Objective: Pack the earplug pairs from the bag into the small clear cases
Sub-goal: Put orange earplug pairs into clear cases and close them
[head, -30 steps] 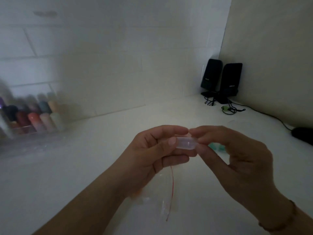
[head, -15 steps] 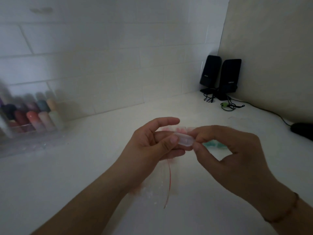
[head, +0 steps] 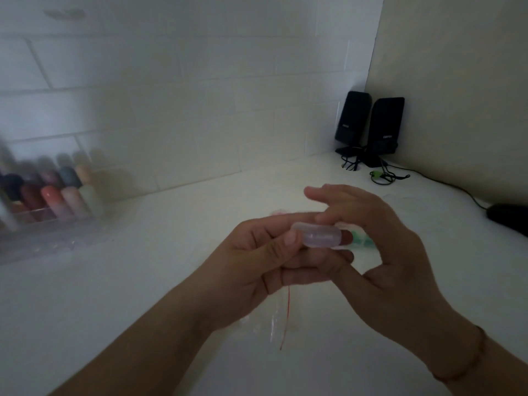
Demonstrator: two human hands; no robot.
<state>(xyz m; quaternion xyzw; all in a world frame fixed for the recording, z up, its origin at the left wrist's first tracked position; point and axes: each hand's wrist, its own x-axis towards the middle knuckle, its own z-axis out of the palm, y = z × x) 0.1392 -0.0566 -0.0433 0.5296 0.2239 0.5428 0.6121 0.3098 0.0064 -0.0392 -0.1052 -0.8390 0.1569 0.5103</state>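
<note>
A small clear case (head: 321, 237) is held in the air above the white counter. My left hand (head: 257, 261) pinches its left end between thumb and forefinger. My right hand (head: 385, 252) holds the right end, one finger lying over the top and the thumb below, with the index finger lifted straight. Whether the case holds anything cannot be told. The clear bag (head: 274, 324) with a red strip lies flat on the counter under my hands. Green earplugs (head: 361, 242) show on the counter just behind my right hand, and something pink (head: 278, 212) lies beyond my left fingers.
A clear box of coloured bottles (head: 57, 195) stands at the left against the tiled wall. Two black speakers (head: 368, 127) with loose cables (head: 385, 175) fill the back corner. A black mouse (head: 508, 218) lies at the right edge.
My right index finger has lifted off the case and straightened. My hands have drawn closer together, and the case now sits further over my right fingers.
</note>
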